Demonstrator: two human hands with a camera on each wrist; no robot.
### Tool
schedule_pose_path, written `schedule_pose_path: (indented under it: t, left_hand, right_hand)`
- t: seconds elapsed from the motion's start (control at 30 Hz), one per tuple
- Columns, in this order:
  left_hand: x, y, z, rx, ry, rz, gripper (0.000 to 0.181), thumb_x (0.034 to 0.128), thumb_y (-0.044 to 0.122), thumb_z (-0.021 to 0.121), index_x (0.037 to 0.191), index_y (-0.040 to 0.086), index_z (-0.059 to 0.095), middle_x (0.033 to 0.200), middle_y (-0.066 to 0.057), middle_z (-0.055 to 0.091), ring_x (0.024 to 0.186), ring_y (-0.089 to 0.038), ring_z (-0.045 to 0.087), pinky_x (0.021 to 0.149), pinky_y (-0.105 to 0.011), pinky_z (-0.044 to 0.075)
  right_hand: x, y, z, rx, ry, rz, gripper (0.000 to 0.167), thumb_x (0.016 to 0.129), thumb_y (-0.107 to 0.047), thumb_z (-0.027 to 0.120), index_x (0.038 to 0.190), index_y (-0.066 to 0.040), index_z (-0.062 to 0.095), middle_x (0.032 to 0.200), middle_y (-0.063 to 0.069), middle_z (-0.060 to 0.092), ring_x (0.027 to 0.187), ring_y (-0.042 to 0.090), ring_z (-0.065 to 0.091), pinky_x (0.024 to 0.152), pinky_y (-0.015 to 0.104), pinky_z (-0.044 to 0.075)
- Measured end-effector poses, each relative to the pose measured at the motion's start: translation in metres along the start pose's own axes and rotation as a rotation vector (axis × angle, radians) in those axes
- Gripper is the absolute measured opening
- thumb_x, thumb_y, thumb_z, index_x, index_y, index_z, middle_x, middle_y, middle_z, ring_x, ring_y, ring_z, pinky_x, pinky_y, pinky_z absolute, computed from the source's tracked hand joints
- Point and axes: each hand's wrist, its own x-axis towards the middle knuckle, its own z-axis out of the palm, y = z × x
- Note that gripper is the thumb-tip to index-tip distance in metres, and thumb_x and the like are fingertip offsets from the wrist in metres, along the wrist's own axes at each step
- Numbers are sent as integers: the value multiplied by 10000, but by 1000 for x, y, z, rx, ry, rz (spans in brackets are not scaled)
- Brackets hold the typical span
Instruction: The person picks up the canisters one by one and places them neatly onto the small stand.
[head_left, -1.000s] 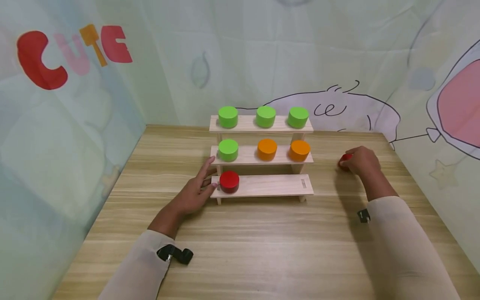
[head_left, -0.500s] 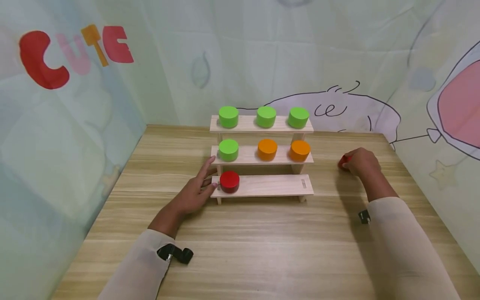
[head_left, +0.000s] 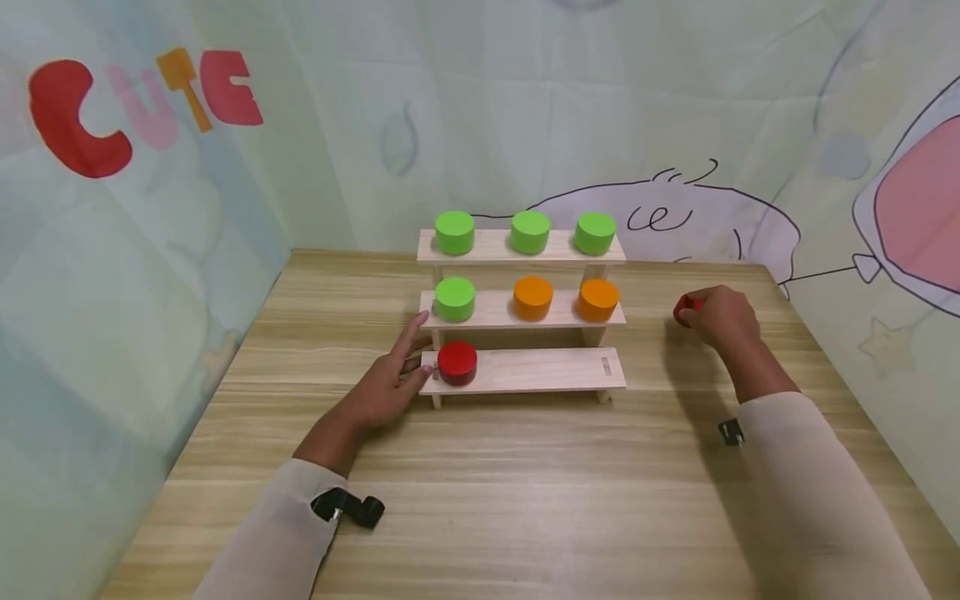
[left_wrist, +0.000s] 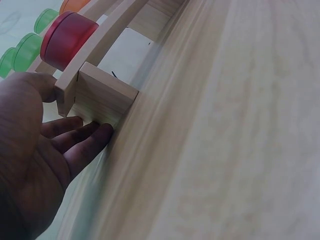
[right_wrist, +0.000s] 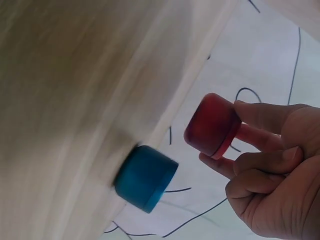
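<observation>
My right hand (head_left: 726, 318) pinches a red round block (right_wrist: 212, 125) between thumb and fingertips, off the table at the right. Standing on the table beside it in the right wrist view is a blue round block (right_wrist: 146, 177); the head view does not show it. My left hand (head_left: 385, 387) touches the left end of a three-tier wooden rack (head_left: 540, 371), fingers extended, thumb at the bottom shelf's end and fingertips by its leg (left_wrist: 102, 87). Another red round block (head_left: 457, 364) sits at the left of that bottom shelf.
Across the top shelf stand three green round blocks (head_left: 530, 232). The middle shelf carries a green block (head_left: 454, 299) and two orange blocks (head_left: 532, 298). Printed cloth walls (head_left: 480, 108) border the wooden table (head_left: 517, 492) at the back and sides.
My right hand has risen slightly and shifted a little away from me with the red block. The left hand and the blocks on the rack have stayed in place.
</observation>
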Motion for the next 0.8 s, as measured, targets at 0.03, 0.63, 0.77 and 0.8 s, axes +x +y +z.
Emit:
schedule_pose_path:
  t: [0.03, 0.63, 0.77, 0.8]
  left_hand:
    - [0, 0, 0, 0, 1, 1, 852, 1142, 173, 545, 1754, 428, 10, 1738, -252, 389, 1499, -468, 553, 1201, -600, 488]
    - [-1, -3, 1, 0, 12, 8, 874, 1131, 149, 559, 1747, 456, 20, 1730, -234, 412, 1486, -456, 573, 1216, -598, 482]
    - [-1, -3, 1, -4, 7, 4, 869, 1135, 159, 554, 1746, 461, 14, 1739, -226, 400, 1494, -453, 567, 1214, -597, 485]
    - [-1, -3, 1, -4, 6, 2, 869, 1135, 161, 554, 1746, 462, 14, 1739, -225, 400, 1493, -454, 568, 1213, -598, 486]
  right_hand:
    - [-1, -3, 0, 13, 8, 7, 562, 1070, -306, 636, 1568, -53, 575, 1498, 389, 546, 1185, 493, 578, 836, 525, 537]
    - [-32, -35, 6, 276, 441, -133, 506, 1105, -356, 573, 1538, -99, 630, 1458, 322, 596, 1328, 526, 555, 1027, 674, 516]
    - [-44, -46, 6, 328, 521, -164, 481, 1110, -342, 592, 1531, -113, 641, 1453, 286, 604, 1316, 474, 559, 997, 622, 518]
    - [-47, -49, 6, 337, 533, -170, 476, 1110, -341, 598, 1531, -123, 642, 1457, 278, 606, 1316, 461, 559, 998, 610, 525]
